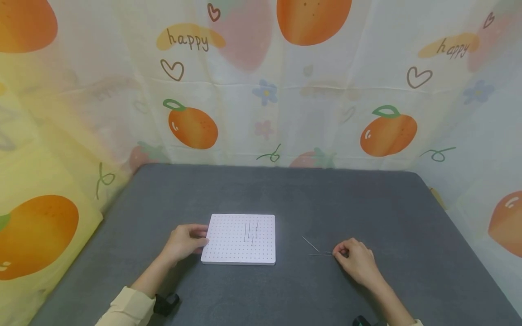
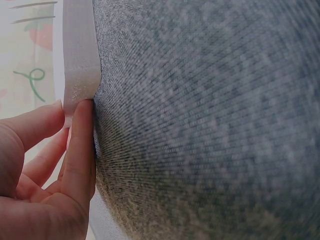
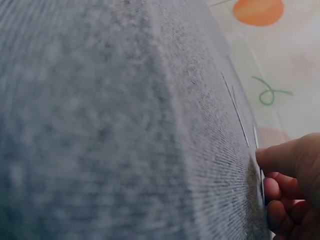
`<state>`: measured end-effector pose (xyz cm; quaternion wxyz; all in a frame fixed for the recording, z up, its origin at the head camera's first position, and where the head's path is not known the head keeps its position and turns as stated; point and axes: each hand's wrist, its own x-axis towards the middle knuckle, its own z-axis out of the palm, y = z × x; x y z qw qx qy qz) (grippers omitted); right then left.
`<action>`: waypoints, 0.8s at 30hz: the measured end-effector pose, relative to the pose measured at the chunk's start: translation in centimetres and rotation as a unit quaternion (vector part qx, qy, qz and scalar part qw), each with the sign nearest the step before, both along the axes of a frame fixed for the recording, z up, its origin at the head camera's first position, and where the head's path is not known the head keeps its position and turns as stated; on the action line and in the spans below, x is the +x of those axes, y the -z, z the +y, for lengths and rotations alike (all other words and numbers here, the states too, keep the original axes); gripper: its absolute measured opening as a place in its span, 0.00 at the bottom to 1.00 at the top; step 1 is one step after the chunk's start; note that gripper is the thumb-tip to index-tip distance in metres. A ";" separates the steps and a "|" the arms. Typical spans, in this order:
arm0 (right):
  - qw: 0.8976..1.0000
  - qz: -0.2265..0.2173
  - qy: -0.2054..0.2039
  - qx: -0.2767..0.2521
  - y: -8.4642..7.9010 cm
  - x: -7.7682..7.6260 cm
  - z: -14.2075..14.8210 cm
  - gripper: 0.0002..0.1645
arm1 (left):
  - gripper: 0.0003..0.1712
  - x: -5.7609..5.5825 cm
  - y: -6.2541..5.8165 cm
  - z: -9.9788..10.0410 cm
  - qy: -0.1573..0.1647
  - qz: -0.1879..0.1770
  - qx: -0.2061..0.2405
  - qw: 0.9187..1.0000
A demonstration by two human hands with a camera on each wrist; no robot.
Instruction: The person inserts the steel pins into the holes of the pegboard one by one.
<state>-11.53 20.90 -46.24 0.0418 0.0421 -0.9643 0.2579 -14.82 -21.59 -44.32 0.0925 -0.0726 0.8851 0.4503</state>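
Note:
A white board (image 1: 238,251) with rows of small holes lies flat on the dark table. My left hand (image 1: 185,242) pinches its left edge, thumb on one side and fingers on the other; the left wrist view shows the board's corner (image 2: 82,75) between them. Several thin metal needles (image 1: 245,232) stand in holes on the board's right half. Right of the board, my right hand (image 1: 356,260) has its thumb and curled fingers on a thin needle (image 3: 256,136) close over the tabletop. A loose needle (image 1: 311,244) lies slanted beside it, another needle (image 1: 318,255) nearly level.
The dark grey table (image 1: 346,194) reaches back to a fruit-print curtain (image 1: 244,127), which also hangs along the left and right sides. A black strap (image 1: 166,304) is on the left wrist, by a cream sleeve (image 1: 128,305).

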 end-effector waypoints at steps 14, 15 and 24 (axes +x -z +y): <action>0.998 0.012 -0.019 -0.061 -0.8 -1.2 0.3 0.02 | 0.22 0.0 0.0 0.1 -0.004 -0.005 -0.001 1.000; 0.998 0.007 -0.019 -0.066 -0.9 -1.3 0.2 0.02 | 0.22 0.0 0.0 0.1 -0.005 -0.005 0.000 1.000; 0.994 0.034 -0.034 -0.098 -1.5 -2.2 -1.2 0.03 | 0.21 -0.1 -0.3 0.1 -0.001 -0.004 0.012 1.000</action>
